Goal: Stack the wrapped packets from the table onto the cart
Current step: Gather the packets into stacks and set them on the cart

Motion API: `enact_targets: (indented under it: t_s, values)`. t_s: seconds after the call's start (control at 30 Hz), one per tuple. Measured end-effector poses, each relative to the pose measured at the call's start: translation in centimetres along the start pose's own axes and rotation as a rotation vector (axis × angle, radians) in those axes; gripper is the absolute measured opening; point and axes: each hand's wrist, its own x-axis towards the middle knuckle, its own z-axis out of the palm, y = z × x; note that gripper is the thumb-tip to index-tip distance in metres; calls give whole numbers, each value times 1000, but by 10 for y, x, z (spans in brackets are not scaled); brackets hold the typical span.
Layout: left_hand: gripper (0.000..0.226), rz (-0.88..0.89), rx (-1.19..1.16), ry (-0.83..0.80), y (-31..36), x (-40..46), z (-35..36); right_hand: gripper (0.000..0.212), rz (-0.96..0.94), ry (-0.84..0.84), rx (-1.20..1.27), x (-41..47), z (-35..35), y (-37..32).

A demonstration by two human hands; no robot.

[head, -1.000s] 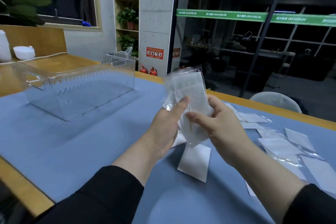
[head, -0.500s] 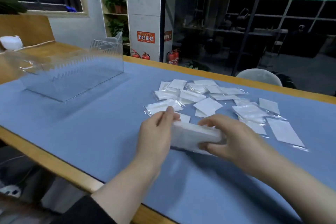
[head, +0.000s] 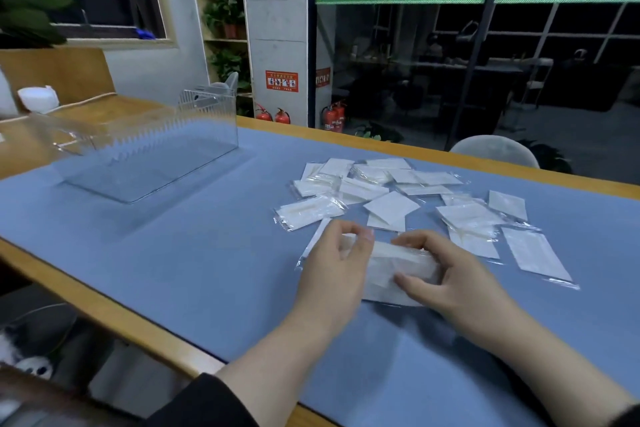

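A small stack of white wrapped packets [head: 394, 270] lies on the blue mat [head: 207, 253] between my hands. My left hand [head: 334, 274] grips its left end with thumb and fingers curled round it. My right hand [head: 446, 282] holds the right end, thumb on the near side and fingers over the top. Several more wrapped packets [head: 391, 191] lie scattered flat on the mat beyond and to the right of my hands. No cart is in view.
A clear plastic bin [head: 145, 152] stands on the mat at the far left. The wooden table edge [head: 104, 305] runs along the near left. A grey chair back [head: 495, 151] rises behind the far edge. A white container [head: 36, 99] sits on a side counter.
The stack, held up in front of me a second ago, has come down flat onto the mat. Since half a second ago both hands shifted slightly around it.
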Motion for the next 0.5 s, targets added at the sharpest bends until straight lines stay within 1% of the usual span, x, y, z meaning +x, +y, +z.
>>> enact_targets:
  t_s: [0.03,0.1,0.13,0.17,0.2,0.3,0.33,0.4,0.47,0.5]
  values:
    - [16,-5,-6,-40,2,0,-3,38,4,7,10,0,-1,-2]
    - [40,11,-10,-83,4,6,-12,33,-10,71,70,6,-3,-9]
    - [51,34,-17,-76,5,12,-18,31,-16,105,139,9,-6,-12]
    - [56,41,-43,-70,5,20,-24,30,-25,128,224,15,-9,-17]
    - [56,21,-118,-88,6,26,-29,28,-29,139,305,20,-12,-21]
    - [43,-147,-562,-217,8,44,-31,25,-24,119,476,45,-8,-35]
    - [41,-188,-664,-223,8,51,-29,24,-18,102,501,55,-3,-39]
    - [39,-179,-734,-167,12,62,-22,19,0,48,476,76,9,-44]
    - [34,-135,-780,-26,18,79,-24,15,4,23,406,96,16,-43]
    - [26,-118,-777,75,20,93,-31,14,9,61,362,109,15,-39]
